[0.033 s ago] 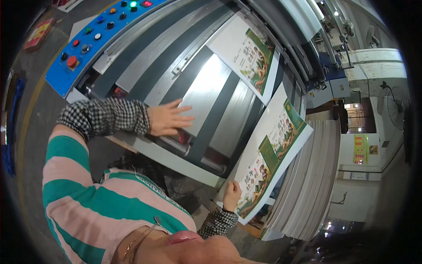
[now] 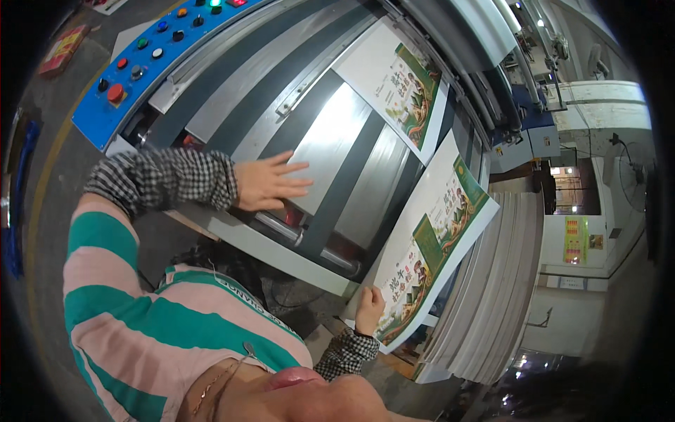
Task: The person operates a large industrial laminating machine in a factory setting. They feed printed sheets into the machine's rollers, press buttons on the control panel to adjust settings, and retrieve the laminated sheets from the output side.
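Note:
My left hand (image 2: pixel 271 184) is over the near part of a machine's feed table (image 2: pixel 264 137), palm down with its fingers spread. It holds nothing; whether it touches the metal surface I cannot tell. Lower right, my right hand (image 2: pixel 369 310) is closed on the near edge of a large white printed sheet (image 2: pixel 429 243) with green and gold pictures. That sheet slants from my hand up toward the table's right side. A second printed sheet (image 2: pixel 397 88) of the same kind lies on the dark belts, its far edge close to the rollers.
A blue control panel (image 2: pixel 137 70) with coloured buttons runs along the left side. Large rollers (image 2: pixel 457 35) stand at the far end. To the right rises a tall stack of sheets (image 2: pixel 496 281). A red and yellow packet (image 2: pixel 63 50) lies on the floor, far left.

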A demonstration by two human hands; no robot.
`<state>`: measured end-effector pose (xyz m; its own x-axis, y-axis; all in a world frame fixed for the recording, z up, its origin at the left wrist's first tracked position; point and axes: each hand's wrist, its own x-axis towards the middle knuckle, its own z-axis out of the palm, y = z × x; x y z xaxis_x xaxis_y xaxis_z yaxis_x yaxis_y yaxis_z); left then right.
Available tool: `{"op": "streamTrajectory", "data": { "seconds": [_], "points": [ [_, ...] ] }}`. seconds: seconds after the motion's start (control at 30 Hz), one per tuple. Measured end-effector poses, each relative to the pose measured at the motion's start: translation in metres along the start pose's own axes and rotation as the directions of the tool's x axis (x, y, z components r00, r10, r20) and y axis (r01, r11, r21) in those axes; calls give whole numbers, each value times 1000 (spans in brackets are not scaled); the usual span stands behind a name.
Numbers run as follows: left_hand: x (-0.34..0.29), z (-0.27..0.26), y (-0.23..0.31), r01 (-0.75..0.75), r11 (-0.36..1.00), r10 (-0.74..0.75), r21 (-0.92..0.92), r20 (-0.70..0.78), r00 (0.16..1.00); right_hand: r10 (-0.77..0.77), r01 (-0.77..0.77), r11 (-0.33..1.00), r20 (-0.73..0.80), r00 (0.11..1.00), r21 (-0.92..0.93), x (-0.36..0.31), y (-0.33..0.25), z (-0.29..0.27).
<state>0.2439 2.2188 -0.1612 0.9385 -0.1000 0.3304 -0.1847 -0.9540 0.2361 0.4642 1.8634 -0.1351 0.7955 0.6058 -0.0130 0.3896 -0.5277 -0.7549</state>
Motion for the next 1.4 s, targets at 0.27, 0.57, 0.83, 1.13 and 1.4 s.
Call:
{"op": "streamTrajectory", "data": {
  "seconds": [0.27, 0.57, 0.83, 1.13, 1.4],
  "points": [
    [-1, 28, -2, -112, 992, 119, -60, 129, 984, 102, -100, 992, -21, 995, 76, -18, -8, 0],
    [3, -46, 29, 337, 839, -412, -426, -93, 907, -135, 138, 990, -74, 988, 33, -4, -64, 33],
    [0, -14, 34, 684, 391, -717, -616, 262, 646, -559, 495, 828, 311, 769, 262, -27, -134, 167],
    [-110, -110, -50, 890, 411, -769, -198, -599, 222, 63, -19, 817, 57, 996, -577, 51, -63, 112],
    [-225, -137, -120, 963, -225, -911, 150, -384, -153, 42, 119, 806, 257, 966, -579, 75, -68, 100]
  ]
}}
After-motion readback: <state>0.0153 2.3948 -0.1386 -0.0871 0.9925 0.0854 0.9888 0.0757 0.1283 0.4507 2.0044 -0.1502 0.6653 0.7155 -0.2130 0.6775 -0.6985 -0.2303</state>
